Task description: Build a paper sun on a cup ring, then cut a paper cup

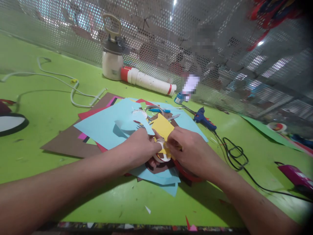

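Note:
My left hand (pixel 140 147) is closed around a small white ring-shaped piece (pixel 163 158) with yellow and brown bits on it; its exact kind is hard to make out. My right hand (pixel 189 148) is closed too, its fingers pinching yellow paper (pixel 162 125) at the ring's side. A cut strip of light blue paper (pixel 146 125) rises beside the left fingers. Both hands work above a pile of coloured sheets, with a large light blue sheet (pixel 102 122) on top and a brown sheet (pixel 63 143) below. Under the right hand shows a red curved edge (pixel 188 174).
Behind the pile lie a blue pen (pixel 156 110) and a glue gun (pixel 204 119) with a black cord. A spray bottle (pixel 112 62), a white tube (pixel 149 81) and a small blue jar (pixel 179 98) stand or lie near the perforated metal screen (pixel 156 49). A white cable (pixel 75 88) is at left.

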A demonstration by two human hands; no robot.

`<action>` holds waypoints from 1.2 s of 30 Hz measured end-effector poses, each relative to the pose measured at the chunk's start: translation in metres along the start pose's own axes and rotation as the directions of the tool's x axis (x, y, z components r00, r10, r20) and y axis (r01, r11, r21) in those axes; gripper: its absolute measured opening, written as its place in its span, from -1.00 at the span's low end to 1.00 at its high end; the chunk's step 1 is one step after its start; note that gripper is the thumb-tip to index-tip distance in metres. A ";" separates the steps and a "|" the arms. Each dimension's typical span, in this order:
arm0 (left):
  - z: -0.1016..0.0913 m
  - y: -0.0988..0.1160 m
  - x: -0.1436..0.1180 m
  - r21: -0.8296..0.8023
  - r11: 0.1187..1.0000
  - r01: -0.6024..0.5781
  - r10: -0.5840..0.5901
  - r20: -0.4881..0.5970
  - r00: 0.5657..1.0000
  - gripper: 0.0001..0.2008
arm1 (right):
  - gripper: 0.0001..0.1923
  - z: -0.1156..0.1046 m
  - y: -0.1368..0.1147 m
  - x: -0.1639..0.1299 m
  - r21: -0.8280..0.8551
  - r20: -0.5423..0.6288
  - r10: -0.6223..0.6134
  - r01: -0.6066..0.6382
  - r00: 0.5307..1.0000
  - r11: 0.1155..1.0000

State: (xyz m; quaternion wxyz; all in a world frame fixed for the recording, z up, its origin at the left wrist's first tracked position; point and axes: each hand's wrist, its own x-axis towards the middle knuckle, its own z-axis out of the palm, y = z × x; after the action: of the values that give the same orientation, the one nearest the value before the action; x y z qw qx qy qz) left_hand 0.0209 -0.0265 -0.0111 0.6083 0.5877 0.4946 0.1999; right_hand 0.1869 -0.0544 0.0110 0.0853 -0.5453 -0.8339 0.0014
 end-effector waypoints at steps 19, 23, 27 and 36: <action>0.000 0.001 -0.002 -0.043 0.999 0.028 -0.028 0.010 1.000 -0.92 | -0.87 0.004 0.000 -0.001 0.056 -0.039 0.021 -0.019 0.999 0.998; 0.001 0.003 -0.003 -0.050 0.998 0.030 -0.029 0.016 0.999 -0.93 | -0.86 0.004 -0.001 0.000 0.050 -0.041 0.020 -0.018 0.999 0.999; 0.001 0.005 -0.004 -0.071 0.997 0.013 -0.012 0.022 1.000 -0.92 | -0.86 0.004 -0.001 -0.001 0.019 -0.040 0.020 -0.020 0.999 1.000; 0.001 0.005 -0.003 -0.051 0.999 0.006 -0.004 0.024 1.000 -0.90 | -0.89 -0.004 -0.003 -0.001 -0.011 0.032 0.075 -0.075 0.997 0.997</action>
State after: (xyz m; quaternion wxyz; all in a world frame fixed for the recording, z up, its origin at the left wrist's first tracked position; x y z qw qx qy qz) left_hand 0.0222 -0.0290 -0.0060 0.6295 0.5730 0.4835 0.2040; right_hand 0.1854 -0.0568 0.0154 0.0692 -0.5766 -0.8141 0.0092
